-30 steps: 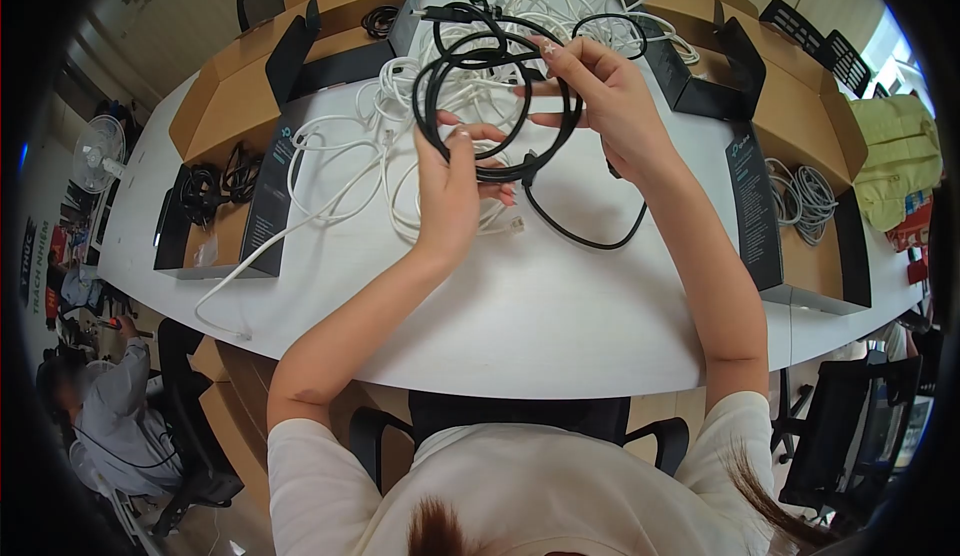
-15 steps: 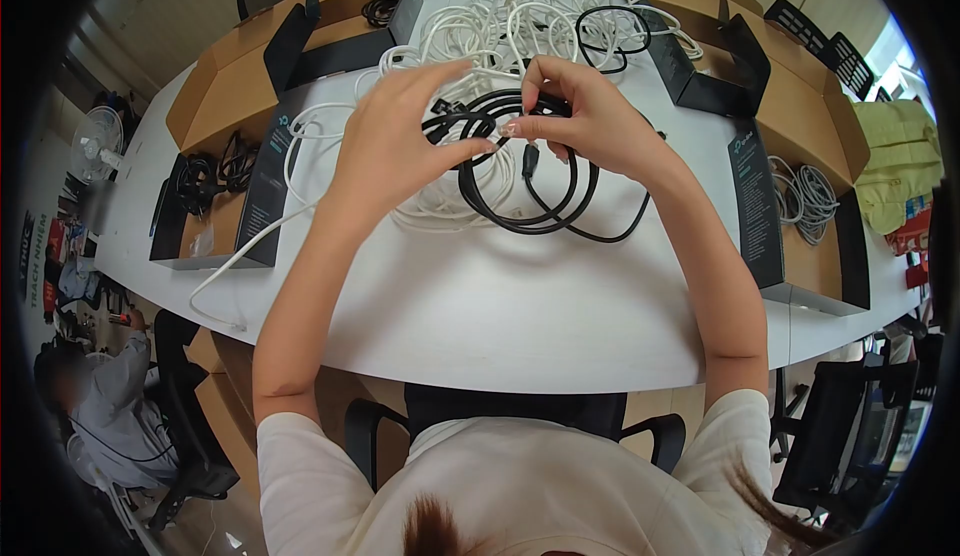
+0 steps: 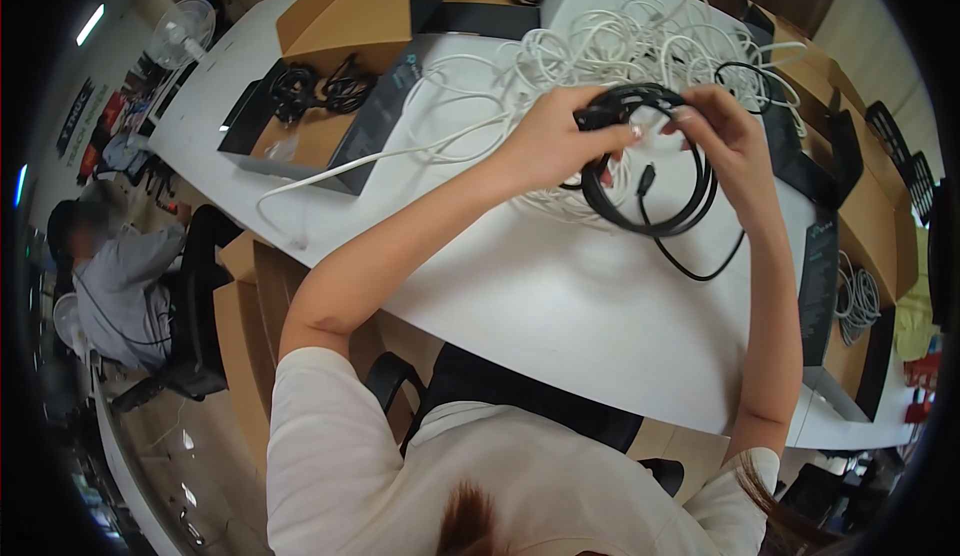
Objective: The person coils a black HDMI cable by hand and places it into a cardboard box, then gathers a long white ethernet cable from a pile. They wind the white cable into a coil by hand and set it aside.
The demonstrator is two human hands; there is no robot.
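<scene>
From my remote seat I see an open cardboard box (image 3: pixel 320 136) of black cords far left on the white table (image 3: pixel 540 306). My left hand (image 3: pixel 550 141) pinches the top of the coiled black cable (image 3: pixel 650 211) above the white cable pile (image 3: pixel 600 46). My right hand (image 3: pixel 725 131) grips the coil's upper right side, its loose end trailing onto the table.

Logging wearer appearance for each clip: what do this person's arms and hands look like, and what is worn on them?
Both arms are bare from the upper arm down, coming out of the short sleeves of a white T-shirt. No gloves, watch or bracelet show. The left hand and the right hand are bare. The fingernails look pale; any nail art is too small to tell.
</scene>
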